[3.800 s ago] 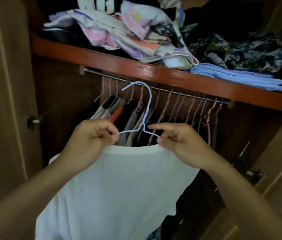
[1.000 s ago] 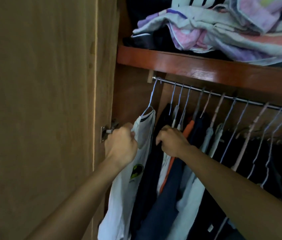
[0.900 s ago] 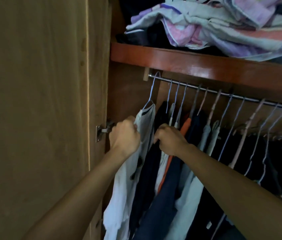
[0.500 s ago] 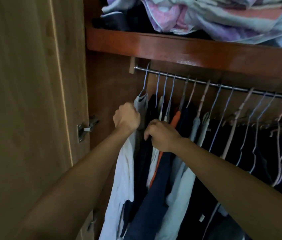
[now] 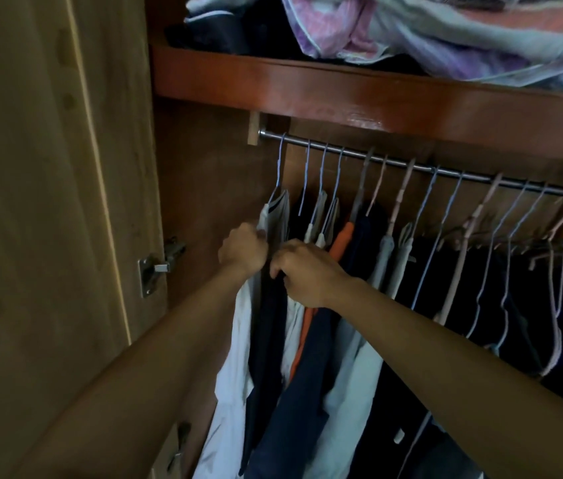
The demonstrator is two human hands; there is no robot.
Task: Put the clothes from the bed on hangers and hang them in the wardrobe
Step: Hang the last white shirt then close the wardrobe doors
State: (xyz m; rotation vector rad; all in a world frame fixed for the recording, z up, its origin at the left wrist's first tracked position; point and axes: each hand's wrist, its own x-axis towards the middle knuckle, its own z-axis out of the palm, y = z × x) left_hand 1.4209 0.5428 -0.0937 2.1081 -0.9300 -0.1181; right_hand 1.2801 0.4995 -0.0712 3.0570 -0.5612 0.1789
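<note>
The white T-shirt (image 5: 238,340) hangs on its blue hanger (image 5: 278,171) at the rail's (image 5: 394,162) left end. My left hand (image 5: 243,252) pinches its shoulder; my right hand (image 5: 307,273) curls into the neighbouring dark garment (image 5: 268,340). I'd part them gently, then let go without tugging the hook.

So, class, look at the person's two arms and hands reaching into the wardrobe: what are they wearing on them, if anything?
Nothing shows on either. The left hand and right hand are bare: no gloves, rings, or wristbands visible. Both forearms are uncovered up to the frame's edge, with no sleeve, watch or bracelet in view. Any sleeves would sit higher up, out of sight.
</note>
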